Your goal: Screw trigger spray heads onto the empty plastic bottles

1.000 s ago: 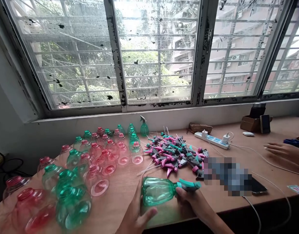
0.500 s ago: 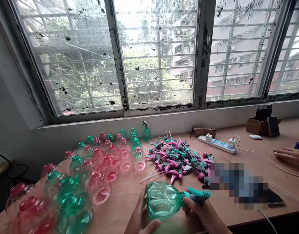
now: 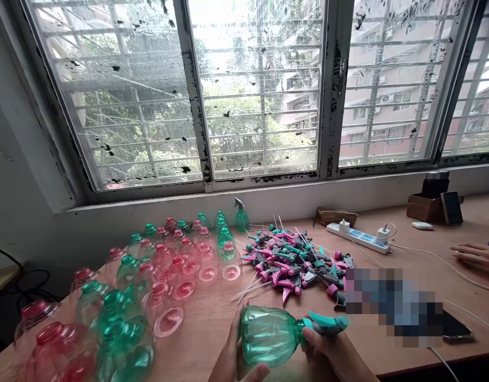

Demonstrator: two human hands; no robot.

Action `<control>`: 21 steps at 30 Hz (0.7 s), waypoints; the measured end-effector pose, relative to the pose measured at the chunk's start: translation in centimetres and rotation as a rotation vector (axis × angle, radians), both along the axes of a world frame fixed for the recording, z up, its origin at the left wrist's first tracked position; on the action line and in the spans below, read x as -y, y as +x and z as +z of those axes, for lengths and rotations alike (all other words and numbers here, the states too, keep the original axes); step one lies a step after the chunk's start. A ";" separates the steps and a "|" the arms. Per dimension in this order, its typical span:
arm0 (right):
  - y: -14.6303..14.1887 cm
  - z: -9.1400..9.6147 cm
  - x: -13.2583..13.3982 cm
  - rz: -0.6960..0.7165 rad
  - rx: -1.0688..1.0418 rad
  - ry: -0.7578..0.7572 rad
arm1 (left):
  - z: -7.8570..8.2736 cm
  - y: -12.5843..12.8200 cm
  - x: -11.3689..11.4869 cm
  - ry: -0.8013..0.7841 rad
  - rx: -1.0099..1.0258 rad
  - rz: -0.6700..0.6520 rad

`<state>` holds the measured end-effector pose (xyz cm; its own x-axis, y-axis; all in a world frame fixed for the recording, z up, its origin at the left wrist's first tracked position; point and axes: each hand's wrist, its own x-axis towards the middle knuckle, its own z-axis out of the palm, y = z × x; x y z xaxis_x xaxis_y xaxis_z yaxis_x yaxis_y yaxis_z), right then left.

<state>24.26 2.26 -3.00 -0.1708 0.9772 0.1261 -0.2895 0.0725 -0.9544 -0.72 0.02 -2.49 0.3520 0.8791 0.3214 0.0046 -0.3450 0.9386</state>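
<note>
A clear green spray bottle (image 3: 268,335) lies on its side in the air above the table's front edge, its base to the left. My left hand (image 3: 232,353) is closed around the base end, thumb below and fingers behind. At the neck, my right hand (image 3: 322,347) grips the teal and grey trigger sprayer head (image 3: 326,322), which sits on the bottle's mouth. Just beyond lies a heap of pink, teal and grey sprayer heads (image 3: 296,260) with thin white tubes. To the left stand several open red bottles (image 3: 164,310) and green bottles (image 3: 127,345).
One green bottle with a sprayer fitted (image 3: 241,216) stands by the wall. Behind the heap lies a white power strip (image 3: 359,237) with cables. A phone (image 3: 455,324) lies at right, beside a blurred patch. Another person's hand (image 3: 473,255) rests at the far right.
The green bottle has rolled slightly about its length and sits a little lower in the view. Both hands keep their hold. The whole view has shifted slightly.
</note>
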 end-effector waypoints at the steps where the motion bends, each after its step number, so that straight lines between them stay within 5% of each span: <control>1: 0.0 0.0 0.0 0.003 -0.001 -0.001 | -0.1 0.1 0.0 -0.001 0.019 -0.004; 13: 0.3 -0.6 -0.7 0.084 0.121 0.044 | -0.6 -0.1 0.1 -0.031 0.069 0.088; 21: 0.0 -0.5 -0.5 0.009 -0.017 -0.006 | 0.0 0.5 0.5 -0.019 -0.019 0.231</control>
<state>24.28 2.74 -3.50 -0.1775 0.9763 0.1236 -0.3067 0.0645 -0.9496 -0.23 -0.46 -2.50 0.1471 0.9427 0.2994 0.0992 -0.3152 0.9438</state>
